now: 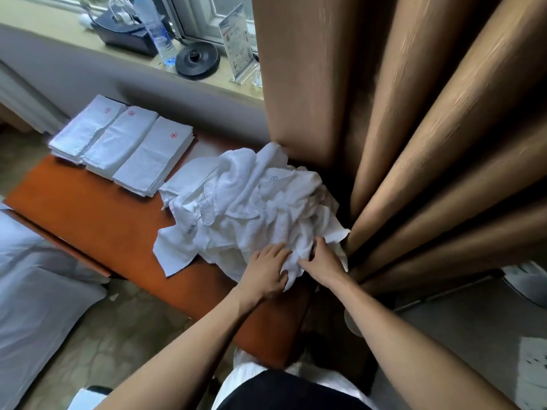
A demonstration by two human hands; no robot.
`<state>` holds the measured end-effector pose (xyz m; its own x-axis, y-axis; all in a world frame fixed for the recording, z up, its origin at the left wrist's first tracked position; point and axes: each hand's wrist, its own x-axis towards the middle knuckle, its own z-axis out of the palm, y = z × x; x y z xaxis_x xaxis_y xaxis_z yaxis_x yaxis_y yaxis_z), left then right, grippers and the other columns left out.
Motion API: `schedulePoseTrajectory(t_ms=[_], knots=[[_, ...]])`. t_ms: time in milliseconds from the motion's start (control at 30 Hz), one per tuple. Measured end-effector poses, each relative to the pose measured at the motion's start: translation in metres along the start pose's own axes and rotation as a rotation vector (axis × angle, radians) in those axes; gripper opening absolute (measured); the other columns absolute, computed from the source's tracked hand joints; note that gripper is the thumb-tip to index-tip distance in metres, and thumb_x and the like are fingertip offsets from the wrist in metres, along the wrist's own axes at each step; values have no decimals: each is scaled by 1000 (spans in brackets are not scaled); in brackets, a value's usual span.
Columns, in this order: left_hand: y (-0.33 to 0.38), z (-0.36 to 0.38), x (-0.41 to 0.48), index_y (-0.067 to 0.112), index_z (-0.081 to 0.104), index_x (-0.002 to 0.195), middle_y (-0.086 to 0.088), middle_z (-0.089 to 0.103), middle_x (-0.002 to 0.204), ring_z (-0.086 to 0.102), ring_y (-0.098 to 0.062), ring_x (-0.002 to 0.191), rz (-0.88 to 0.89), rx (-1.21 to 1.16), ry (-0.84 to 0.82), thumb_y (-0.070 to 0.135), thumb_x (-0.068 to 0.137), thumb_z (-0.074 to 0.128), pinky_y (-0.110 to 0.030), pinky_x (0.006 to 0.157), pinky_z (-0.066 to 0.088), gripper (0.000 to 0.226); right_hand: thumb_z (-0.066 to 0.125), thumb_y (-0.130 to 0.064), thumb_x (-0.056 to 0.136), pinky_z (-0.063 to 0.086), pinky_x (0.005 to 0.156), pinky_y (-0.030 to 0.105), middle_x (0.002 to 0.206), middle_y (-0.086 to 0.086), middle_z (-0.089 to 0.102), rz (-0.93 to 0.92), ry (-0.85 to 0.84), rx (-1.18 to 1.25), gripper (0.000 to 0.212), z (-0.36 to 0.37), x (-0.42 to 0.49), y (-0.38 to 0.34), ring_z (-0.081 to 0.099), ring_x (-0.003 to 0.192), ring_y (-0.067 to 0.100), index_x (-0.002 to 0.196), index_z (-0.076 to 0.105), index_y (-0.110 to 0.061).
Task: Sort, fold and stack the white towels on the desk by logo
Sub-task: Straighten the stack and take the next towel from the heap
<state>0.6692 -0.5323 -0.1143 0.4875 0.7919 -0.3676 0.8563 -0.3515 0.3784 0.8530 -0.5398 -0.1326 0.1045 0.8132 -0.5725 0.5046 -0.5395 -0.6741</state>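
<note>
A heap of crumpled white towels (251,208) lies on the right half of the orange-brown desk (97,220). One towel in the heap shows a small blue logo (273,178). Three stacks of folded white towels with red logos (124,146) sit side by side at the desk's far left. My left hand (268,270) rests on the near edge of the heap, fingers bent into the cloth. My right hand (321,260) grips a fold of towel at the heap's near right corner.
Tall brown curtains (414,128) hang right beside the heap. A window sill (74,42) behind the desk holds a water bottle (155,31), a black kettle base (197,59), a dark tray and a clear sign stand. White bedding (35,291) lies at the left.
</note>
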Motion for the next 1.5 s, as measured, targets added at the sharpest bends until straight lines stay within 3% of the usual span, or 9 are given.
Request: schedulePoseTrajectory(t_ms=[200,400,567,700,833,1033,1133,1267,1500], knots=[[0,0,-2,17,41,154,-5,33,165,31,-23,150,7,-93,47,23,97,56,-40,118,29,59,57,-8,98,43,99,32,130,18,62,-49,133,44,36,19,-5,-10,57,126,31,132,50,-1],[3,-10,10,20,45,151,3,39,161,37,-18,147,16,-189,40,20,93,57,-44,115,36,59,44,-15,107,39,80,23,116,13,69,-125,195,109,29,0,-19,-16,63,112,27,132,57,-8],[7,-24,15,16,41,152,-5,52,150,51,-27,133,9,-237,53,23,96,56,-41,107,43,59,41,-21,108,51,93,46,109,6,68,-213,141,105,23,-25,-30,-28,63,105,24,119,59,-13],[18,-39,20,13,45,142,-6,62,131,58,-26,118,24,-336,50,26,97,57,-44,98,50,48,43,-16,109,47,91,24,117,-2,65,-316,154,77,24,-37,-39,-46,61,112,16,122,62,-12],[22,-51,27,17,48,135,1,60,126,58,-21,113,-52,-430,111,32,98,55,-44,97,49,42,45,-15,109,50,101,37,120,5,66,-363,173,100,24,-51,-49,-64,61,117,20,119,65,-10],[26,-73,33,20,52,95,-1,62,104,60,-31,104,-99,-427,113,20,103,39,-43,89,49,15,39,-10,109,52,82,16,111,-7,70,-467,224,219,32,-71,-66,-91,66,103,3,110,66,-27],[25,-91,32,15,56,107,-4,66,111,59,-30,104,-120,-415,154,11,98,38,-49,94,49,21,39,-14,111,53,86,26,107,-5,71,-454,258,172,27,-89,-62,-94,67,101,7,115,65,-17],[18,-110,26,23,51,123,3,64,115,58,-24,105,-137,-415,261,9,93,41,-47,93,48,34,45,-18,110,47,78,15,100,-7,70,-482,308,149,20,-100,-55,-84,63,92,-3,108,65,-21],[15,-115,11,31,56,101,11,66,95,61,-17,92,-133,-480,417,15,91,48,-40,80,48,20,48,-23,110,45,76,12,98,-10,70,-506,276,124,17,-101,-50,-75,64,93,-1,107,65,-23]])
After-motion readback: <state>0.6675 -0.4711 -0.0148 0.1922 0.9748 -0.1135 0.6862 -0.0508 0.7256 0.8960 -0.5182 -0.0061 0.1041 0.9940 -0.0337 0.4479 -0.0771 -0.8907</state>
